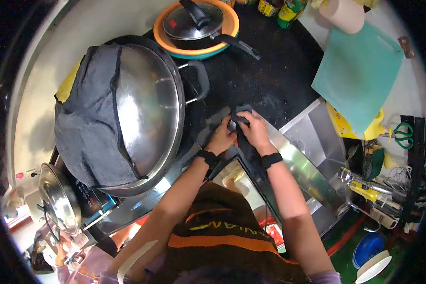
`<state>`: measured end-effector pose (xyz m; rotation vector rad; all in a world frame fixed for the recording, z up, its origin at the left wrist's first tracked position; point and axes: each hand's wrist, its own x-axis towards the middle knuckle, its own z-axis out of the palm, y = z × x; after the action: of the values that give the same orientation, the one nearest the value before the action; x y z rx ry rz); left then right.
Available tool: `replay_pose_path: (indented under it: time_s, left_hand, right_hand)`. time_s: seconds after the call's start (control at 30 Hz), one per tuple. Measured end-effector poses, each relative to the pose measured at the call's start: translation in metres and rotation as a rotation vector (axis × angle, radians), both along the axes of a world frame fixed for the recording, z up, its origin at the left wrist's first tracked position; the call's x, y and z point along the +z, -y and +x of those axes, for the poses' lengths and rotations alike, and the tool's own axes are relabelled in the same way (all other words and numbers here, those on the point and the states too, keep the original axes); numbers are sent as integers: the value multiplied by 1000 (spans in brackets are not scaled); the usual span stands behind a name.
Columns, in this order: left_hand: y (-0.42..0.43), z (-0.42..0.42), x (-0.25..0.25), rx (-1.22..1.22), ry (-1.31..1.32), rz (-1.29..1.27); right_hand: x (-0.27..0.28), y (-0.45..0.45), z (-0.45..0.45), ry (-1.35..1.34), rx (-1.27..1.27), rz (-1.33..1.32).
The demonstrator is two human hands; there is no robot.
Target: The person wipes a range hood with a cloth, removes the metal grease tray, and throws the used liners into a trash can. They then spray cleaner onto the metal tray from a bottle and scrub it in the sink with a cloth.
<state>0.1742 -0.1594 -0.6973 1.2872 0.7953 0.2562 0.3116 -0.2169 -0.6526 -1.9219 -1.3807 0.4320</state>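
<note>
Item 1: one bunched dark grey fabric cloth [244, 109], lying between the two hands at the near edge of the glossy black countertop [274, 64], just beside the rectangular stainless-steel sink [312, 125].

Item 2: bare left hand [221, 138], with a black wristband, curling mostly closed; fingers and thumb are gripping the cloth from its left side.

Item 3: bare right hand [256, 132], also banded in black, bending its fingers over the cloth and holding it from the right; the fingertips are partly hidden.

Item 4: large domed round stainless-steel lid [151, 109], standing to the left, with a wide dark grey towel [92, 125] draping over it; neither hand is touching either.

Item 5: flat turquoise rectangular cutting board [359, 75], resting beyond the sink, well apart from the hands.

Step in hand, by judgement: both hands are working the cloth together; whether they are folding, squeezing or wiping is not showing. The next move is probably calling for a steady two-handed hold, or for one hand loosening to shift its grip.
</note>
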Motion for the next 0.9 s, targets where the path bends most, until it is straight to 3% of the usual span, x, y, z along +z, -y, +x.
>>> replay_pose_path:
  time_s: [0.03, 0.1, 0.17, 0.23, 0.27, 0.33, 0.43, 0.47, 0.63, 0.7, 0.83, 0.9]
  left_hand:
    - [-4, 0, 6, -14, 3, 14]
    - [-7, 0, -4, -51, 71, -69]
    - [-7, -3, -14, -15, 74, -112]
    - [-9, -4, -15, -52, 123, -163]
    - [-11, -3, -11, -80, 172, -216]
    - [-9, -5, -3, -80, 210, -253]
    - [-7, 0, 12, -49, 139, -224]
    - [-9, 0, 5, -43, 104, -216]
    - [1, 22, 21, 96, -160, 6]
    - [4, 23, 9, 175, -97, 31]
    - [4, 24, 6, 167, -141, -7]
    - [5, 27, 14, 156, -180, -7]
  right_hand:
    - [-9, 2, -2, -8, -7, -4]
    - [-23, 5, -2, -291, 104, -124]
    - [-17, 4, 5, -315, 150, -96]
    - [-7, 8, 10, -631, 239, -325]
    - [-1, 11, 8, -630, 221, -317]
    - [9, 22, -1, -122, 205, -284]
    - [7, 51, -17, 101, -7, -76]
    - [6, 64, -20, 219, -73, -123]
    - [9, 116, -36, 368, -242, -100]
    - [-7, 129, -29, 441, -188, -114]
    - [-11, 205, 14, 300, -127, -121]
    - [-10, 272, 39, 271, -256, -164]
